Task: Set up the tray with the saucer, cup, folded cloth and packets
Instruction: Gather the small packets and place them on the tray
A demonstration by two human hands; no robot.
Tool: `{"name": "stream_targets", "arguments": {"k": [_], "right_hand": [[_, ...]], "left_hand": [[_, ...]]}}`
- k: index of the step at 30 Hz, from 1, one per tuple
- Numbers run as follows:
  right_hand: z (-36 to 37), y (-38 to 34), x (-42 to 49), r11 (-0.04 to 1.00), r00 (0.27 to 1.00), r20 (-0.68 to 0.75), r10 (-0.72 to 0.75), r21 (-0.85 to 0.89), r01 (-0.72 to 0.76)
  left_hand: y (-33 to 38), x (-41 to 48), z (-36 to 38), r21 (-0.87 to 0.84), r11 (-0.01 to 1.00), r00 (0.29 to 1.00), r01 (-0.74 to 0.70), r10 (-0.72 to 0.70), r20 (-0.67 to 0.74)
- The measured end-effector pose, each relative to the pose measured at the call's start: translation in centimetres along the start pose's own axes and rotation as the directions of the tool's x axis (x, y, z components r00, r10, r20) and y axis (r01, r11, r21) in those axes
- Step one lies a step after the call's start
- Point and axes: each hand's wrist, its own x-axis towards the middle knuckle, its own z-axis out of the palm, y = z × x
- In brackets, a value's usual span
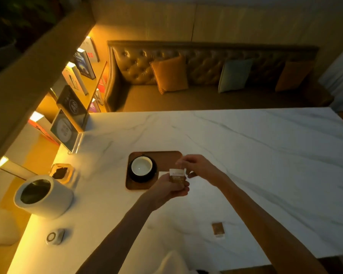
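Observation:
A brown wooden tray [166, 158] lies on the white marble table [265, 155]. On the tray's left half a dark saucer [142, 177] carries a cup [142, 166] with a white inside. My left hand [167, 189] holds a small brown and white packet [177, 176] just over the tray's near right edge. My right hand [198, 167] hovers right beside the packet, fingertips pinched close to its top right corner. Another brown packet [218, 230] lies flat on the table nearer to me. No folded cloth shows.
A white cylindrical bin [45, 196] stands at the left, with a small glass dish [61, 173] behind it and a round white device [54, 236] in front. An acrylic sign stand [66, 131] sits at the far left corner. A tufted bench with cushions [170, 74] runs behind the table.

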Motion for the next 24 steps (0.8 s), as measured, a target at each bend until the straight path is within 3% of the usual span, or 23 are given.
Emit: {"name": "stream_targets", "arguments": {"k": [5,12,18,24], "right_hand": [[-3.7,9.3,-0.7,0.983,0.965,-0.231,0.124,-0.106,-0.151],[-3.9,23.1,-4.8,0.796,0.925,-0.198,0.324,-0.472,-0.379],[-3.0,27.1,-5.5,0.656,0.911,-0.056,0.408,-0.676,-0.336],[-1.7,29.4,-5.5,0.603,0.944,-0.113,0.309,-0.744,-0.287]], "left_hand": [[-5.2,1.5,0.7,-0.083,0.987,0.981,0.139,-0.148,-0.122],[-13.5,3.5,0.6,-0.24,0.935,0.911,0.263,-0.322,-0.258],[-18.7,4.9,1.1,-0.33,0.882,0.834,0.336,-0.442,-0.331],[-21.7,5.6,1.6,-0.5,0.811,0.767,0.302,-0.519,-0.378]]}}
